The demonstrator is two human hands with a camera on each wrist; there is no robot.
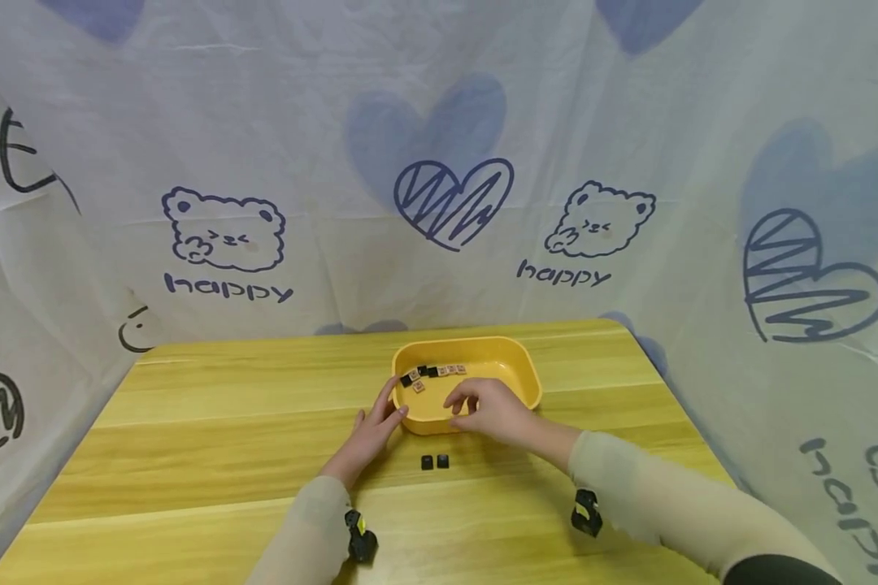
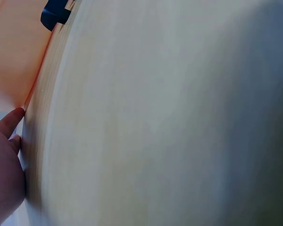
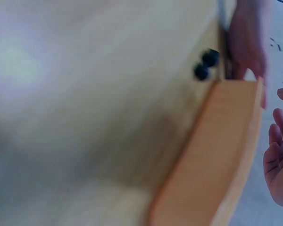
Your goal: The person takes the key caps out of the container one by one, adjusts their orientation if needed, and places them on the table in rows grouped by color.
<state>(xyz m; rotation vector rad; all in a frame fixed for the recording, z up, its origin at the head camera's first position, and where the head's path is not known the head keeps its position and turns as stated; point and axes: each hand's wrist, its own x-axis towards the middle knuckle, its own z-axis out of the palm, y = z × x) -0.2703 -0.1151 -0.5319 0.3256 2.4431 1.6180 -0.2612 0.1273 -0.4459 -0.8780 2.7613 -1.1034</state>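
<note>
The left hand point(image 1: 371, 437) rests extended fingers against the yellow tray point(image 1: 428, 426), small blocks point(image 1: 432, 372) already lie in its far-left part, two black blocks point(image 1: 442, 461) remain nearer on the table point(image 1: 249, 422), and the right hand point(image 1: 493, 408) hovers above the tray, fingertips apart.

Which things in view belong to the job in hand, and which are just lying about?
Job:
tray
pieces inside it
left hand touching its side
right hand over it
two black pieces on the table, probably

Just there:
table
printed cloth
wrist mounts
</note>
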